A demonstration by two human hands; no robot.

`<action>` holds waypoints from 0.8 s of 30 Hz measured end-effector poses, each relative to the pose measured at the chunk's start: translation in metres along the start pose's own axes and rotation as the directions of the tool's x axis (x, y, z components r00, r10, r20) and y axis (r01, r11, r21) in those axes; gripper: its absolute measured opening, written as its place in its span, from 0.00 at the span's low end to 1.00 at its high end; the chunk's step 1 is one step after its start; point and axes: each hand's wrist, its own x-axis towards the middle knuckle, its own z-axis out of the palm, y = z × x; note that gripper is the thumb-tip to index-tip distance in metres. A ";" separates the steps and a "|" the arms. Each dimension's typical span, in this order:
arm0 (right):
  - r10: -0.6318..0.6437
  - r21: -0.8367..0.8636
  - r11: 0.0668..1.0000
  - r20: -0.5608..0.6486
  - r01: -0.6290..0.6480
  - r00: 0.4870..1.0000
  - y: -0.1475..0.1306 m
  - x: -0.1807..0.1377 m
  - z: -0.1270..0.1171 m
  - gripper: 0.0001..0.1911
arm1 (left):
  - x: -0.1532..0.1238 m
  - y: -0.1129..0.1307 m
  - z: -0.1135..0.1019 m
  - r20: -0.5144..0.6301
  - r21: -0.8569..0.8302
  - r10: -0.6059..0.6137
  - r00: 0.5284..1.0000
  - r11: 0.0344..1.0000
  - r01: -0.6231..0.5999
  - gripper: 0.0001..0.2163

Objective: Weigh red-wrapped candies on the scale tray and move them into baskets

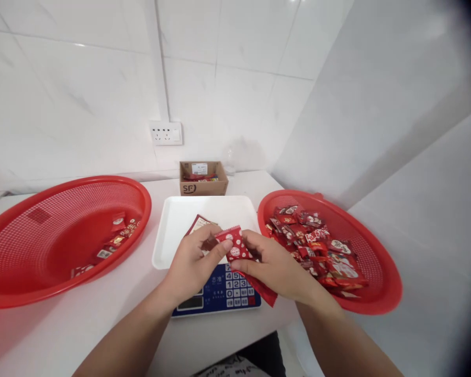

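My left hand [192, 262] and my right hand [277, 267] meet over the blue scale [223, 293], both closed on a red packet with white dots [235, 245]. A second red packet [198, 224] lies behind my left fingers on the white tray [172, 230]. My right hand also grips a red packet [265, 290] that hangs below it. The right red basket [377, 293] is full of red packets; the left red basket [31, 246] holds several.
An open cardboard box [203, 180] stands at the back by the tiled wall, under a white socket [166, 133]. A white wall closes in on the right. The white table's front edge runs just below the scale.
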 end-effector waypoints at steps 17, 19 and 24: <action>-0.018 0.221 0.966 -0.453 0.132 0.891 -0.010 0.005 0.023 0.11 | -0.011 0.002 0.003 0.264 -0.157 -0.089 0.961 0.978 0.134 0.27; -0.015 0.248 0.956 -0.484 0.154 0.875 -0.008 0.008 0.028 0.10 | -0.013 0.000 0.009 0.323 -0.188 -0.105 0.941 0.967 0.172 0.28; -0.007 0.360 0.907 -0.508 0.220 0.861 0.000 0.011 0.033 0.09 | -0.014 0.000 0.012 0.266 -0.280 -0.133 0.955 0.937 0.209 0.31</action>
